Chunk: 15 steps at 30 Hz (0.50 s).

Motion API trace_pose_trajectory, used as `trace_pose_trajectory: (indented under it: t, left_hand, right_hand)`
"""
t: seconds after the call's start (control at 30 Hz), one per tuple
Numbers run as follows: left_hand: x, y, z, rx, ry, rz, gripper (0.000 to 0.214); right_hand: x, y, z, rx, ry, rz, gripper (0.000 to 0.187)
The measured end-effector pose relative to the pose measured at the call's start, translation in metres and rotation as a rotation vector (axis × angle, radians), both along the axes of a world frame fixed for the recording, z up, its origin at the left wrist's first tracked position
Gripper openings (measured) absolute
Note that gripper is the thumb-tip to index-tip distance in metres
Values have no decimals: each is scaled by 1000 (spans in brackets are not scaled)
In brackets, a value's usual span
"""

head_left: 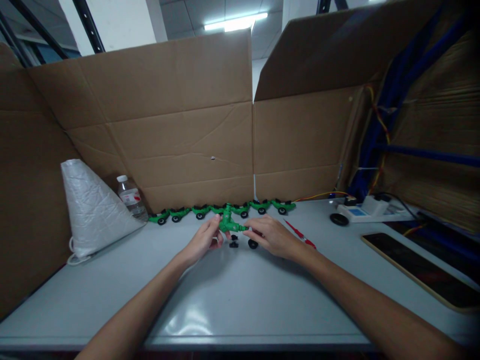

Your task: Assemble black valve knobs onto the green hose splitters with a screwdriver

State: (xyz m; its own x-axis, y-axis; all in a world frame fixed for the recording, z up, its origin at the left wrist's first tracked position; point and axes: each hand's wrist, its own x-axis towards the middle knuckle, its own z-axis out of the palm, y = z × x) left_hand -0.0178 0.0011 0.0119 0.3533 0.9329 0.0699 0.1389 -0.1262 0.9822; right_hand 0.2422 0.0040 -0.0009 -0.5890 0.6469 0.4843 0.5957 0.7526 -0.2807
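My left hand [202, 239] grips a green plastic toy body [228, 223] between thumb and fingers, raised above the table. At the toy's right end, the thumb and fingers of my right hand [273, 236] close on its narrow tip; whether a small piece is also pinched there is hidden. Below the toy lies a small black plastic part [233, 243]. Close to my right fingertips sits a black wheel [253, 244], partly covered by the hand. A red screwdriver [300, 234] rests to the right of that hand.
Several green toy vehicles [200, 212] with black wheels line the cardboard wall [180, 150]. On the left stand a silvery padded bag [93, 215] and a water bottle [131, 197]. A power strip [369, 211] and a phone [420, 267] lie on the right.
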Motion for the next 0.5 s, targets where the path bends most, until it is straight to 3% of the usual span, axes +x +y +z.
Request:
trace_pose_trajectory:
  t: [0.17, 0.33, 0.5]
  left_hand:
    - [2, 2, -3, 122, -44, 18, 61]
    - [0, 5, -2, 158, 54, 3, 51]
    - [-3, 7, -2, 152, 141, -16, 63]
  right_hand:
    - [1, 4, -2, 7, 2, 9, 33]
    - [1, 5, -4, 23, -1, 6, 30]
    - [0, 2, -3, 19, 1, -4, 29]
